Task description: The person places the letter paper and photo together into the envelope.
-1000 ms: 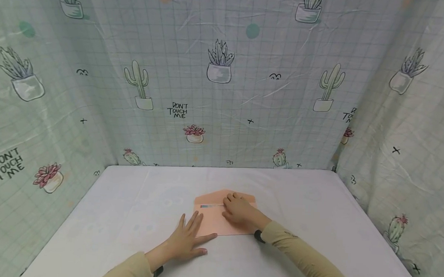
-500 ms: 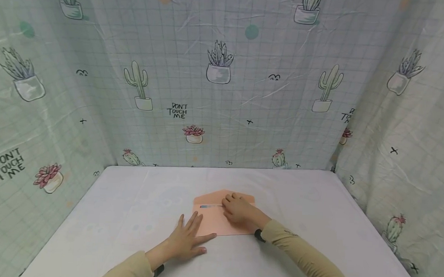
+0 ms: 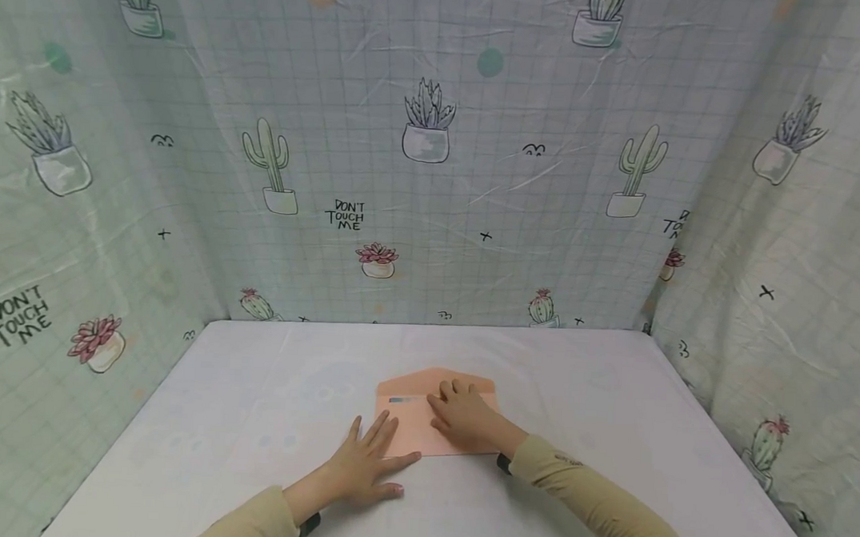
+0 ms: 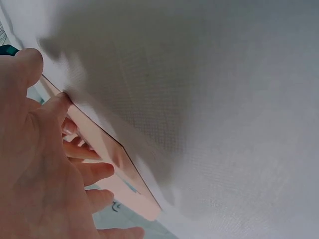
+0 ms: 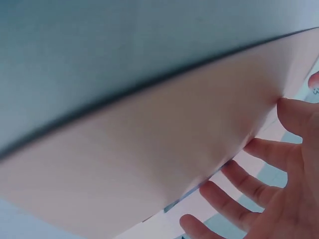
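Observation:
A peach envelope (image 3: 416,432) lies on the table with its pointed flap (image 3: 411,380) spread out at the far side. From its mouth shows the thin edge of a flat insert with a blue strip (image 3: 400,399); the rest is inside or covered. My left hand (image 3: 356,467) rests with spread, straight fingers over the envelope's near left corner. Over the right half, my right hand (image 3: 467,414) touches the mouth with loosely bent fingertips. In the right wrist view its fingers (image 5: 244,181) meet the blue edge (image 5: 187,196) and its thumb touches the envelope's front.
A white cloth covers the table (image 3: 288,374). Behind and at both sides hangs a curtain (image 3: 319,167) printed with cacti and words. A dark band (image 3: 309,524) sits at the left wrist, another (image 3: 504,464) at the right.
My right hand has shifted slightly nearer to me, its fingertips a little left along the envelope's mouth. The left hand and the envelope stay in place.

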Tool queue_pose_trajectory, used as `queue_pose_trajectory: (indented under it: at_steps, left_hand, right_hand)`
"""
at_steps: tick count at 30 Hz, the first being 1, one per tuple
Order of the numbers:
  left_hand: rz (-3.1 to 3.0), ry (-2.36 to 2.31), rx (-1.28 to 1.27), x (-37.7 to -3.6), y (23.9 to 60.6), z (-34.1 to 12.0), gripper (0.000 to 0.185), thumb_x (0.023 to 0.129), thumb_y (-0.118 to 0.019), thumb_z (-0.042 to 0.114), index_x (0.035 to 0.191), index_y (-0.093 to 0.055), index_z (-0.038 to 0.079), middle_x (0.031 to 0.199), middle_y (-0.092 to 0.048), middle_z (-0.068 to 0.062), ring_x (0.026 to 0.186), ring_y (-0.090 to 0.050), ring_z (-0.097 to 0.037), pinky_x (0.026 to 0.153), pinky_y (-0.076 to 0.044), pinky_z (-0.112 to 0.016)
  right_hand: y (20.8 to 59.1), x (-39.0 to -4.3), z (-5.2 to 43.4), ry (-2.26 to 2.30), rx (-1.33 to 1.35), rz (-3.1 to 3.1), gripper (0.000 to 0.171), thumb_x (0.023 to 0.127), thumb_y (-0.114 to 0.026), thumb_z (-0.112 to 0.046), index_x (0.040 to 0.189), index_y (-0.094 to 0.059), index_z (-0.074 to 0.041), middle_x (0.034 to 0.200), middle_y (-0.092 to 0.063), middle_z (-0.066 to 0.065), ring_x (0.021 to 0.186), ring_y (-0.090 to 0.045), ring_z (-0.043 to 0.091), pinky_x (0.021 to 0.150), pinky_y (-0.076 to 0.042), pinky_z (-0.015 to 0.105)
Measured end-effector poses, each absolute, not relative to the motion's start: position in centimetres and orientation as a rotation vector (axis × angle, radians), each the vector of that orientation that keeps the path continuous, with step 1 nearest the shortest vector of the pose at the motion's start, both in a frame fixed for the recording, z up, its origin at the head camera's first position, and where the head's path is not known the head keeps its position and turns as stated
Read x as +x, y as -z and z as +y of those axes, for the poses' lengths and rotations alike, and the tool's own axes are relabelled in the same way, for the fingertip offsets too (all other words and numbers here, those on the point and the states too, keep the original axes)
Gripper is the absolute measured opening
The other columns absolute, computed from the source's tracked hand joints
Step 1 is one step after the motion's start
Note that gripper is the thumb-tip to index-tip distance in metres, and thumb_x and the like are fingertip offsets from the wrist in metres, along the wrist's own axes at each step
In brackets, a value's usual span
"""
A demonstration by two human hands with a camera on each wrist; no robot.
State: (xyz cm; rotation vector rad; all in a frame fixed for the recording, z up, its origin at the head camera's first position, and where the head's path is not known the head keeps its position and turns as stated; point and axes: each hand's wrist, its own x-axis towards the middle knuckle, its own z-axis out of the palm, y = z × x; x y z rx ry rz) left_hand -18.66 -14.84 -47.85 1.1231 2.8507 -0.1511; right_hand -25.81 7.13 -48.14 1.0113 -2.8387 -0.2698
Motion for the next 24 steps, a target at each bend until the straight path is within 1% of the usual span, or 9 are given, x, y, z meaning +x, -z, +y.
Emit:
queue_pose_trajectory:
  at_steps: [8, 11, 14, 16, 19, 21, 24]
  left_hand:
    - [2.842, 0.115, 1.13, -18.8, 47.6, -14.7, 0.053, 0.086, -0.04, 0.055, 0.135, -0.034, 0.037, 0.144, -0.026, -0.022, 0.135, -0.015, -0.04, 0.098, -0.018, -0.066]
    - [2.847, 0.12, 1.129, -18.8, 47.5, -14.8, 0.052, 0.087, -0.04, 0.055, 0.135, -0.034, 0.037, 0.144, -0.025, -0.021, 0.135, -0.015, -0.04, 0.098, -0.018, -0.066]
    - [2.846, 0.12, 1.132, -18.8, 47.5, -14.8, 0.051, 0.087, -0.038, 0.054, 0.135, -0.035, 0.037, 0.145, -0.025, -0.021, 0.135, -0.015, -0.04, 0.099, -0.019, -0.065]
    - [2.843, 0.115, 1.131, -18.7, 47.6, -14.8, 0.051, 0.088, -0.037, 0.054, 0.136, -0.034, 0.036, 0.145, -0.025, -0.021, 0.135, -0.015, -0.04, 0.099, -0.019, -0.065]
    - [2.844, 0.117, 1.13, -18.8, 47.9, -14.9, 0.051, 0.09, -0.033, 0.054, 0.137, -0.031, 0.036, 0.145, -0.024, -0.02, 0.135, -0.015, -0.039, 0.1, -0.019, -0.064]
    - [2.853, 0.109, 1.126, -18.9, 48.1, -15.1, 0.05, 0.09, -0.032, 0.053, 0.138, -0.029, 0.037, 0.146, -0.024, -0.019, 0.136, -0.015, -0.039, 0.1, -0.019, -0.063]
    - [2.89, 0.096, 1.136, -19.0, 48.3, -15.4, 0.05, 0.091, -0.03, 0.053, 0.138, -0.029, 0.036, 0.146, -0.024, -0.018, 0.135, -0.016, -0.039, 0.1, -0.019, -0.063]
  right_hand:
    - [48.4, -26.3, 7.2, 0.272, 1.034, -2.867, 0.038, 0.092, -0.042, -0.041, 0.122, -0.047, -0.018, 0.108, -0.045, 0.003, 0.09, -0.04, 0.016, 0.079, -0.04, 0.036]
    - [48.6, -26.5, 7.3, 0.277, 1.038, -2.866, 0.042, 0.092, -0.041, -0.042, 0.125, -0.046, -0.018, 0.111, -0.046, 0.003, 0.093, -0.041, 0.016, 0.081, -0.041, 0.037]
    - [48.8, -26.6, 7.6, 0.252, 1.021, -2.886, 0.046, 0.092, -0.04, -0.043, 0.131, -0.043, -0.018, 0.117, -0.047, 0.003, 0.099, -0.043, 0.017, 0.085, -0.041, 0.039]
    - [48.8, -26.5, 7.9, 0.192, 1.004, -2.913, 0.048, 0.093, -0.039, -0.043, 0.134, -0.041, -0.018, 0.123, -0.047, 0.004, 0.106, -0.044, 0.018, 0.09, -0.04, 0.041]
    - [48.8, -26.4, 8.5, 0.07, 0.983, -2.935, 0.049, 0.092, -0.041, -0.041, 0.134, -0.041, -0.016, 0.126, -0.046, 0.003, 0.113, -0.044, 0.019, 0.093, -0.038, 0.042]
    - [48.7, -26.2, 9.0, -0.03, 0.969, -2.956, 0.049, 0.092, -0.043, -0.038, 0.134, -0.04, -0.015, 0.126, -0.046, 0.004, 0.114, -0.044, 0.02, 0.094, -0.037, 0.043]
    - [48.4, -25.7, 10.0, -0.171, 0.94, -2.989, 0.049, 0.091, -0.046, -0.034, 0.134, -0.04, -0.012, 0.124, -0.046, 0.006, 0.113, -0.045, 0.021, 0.091, -0.039, 0.044]
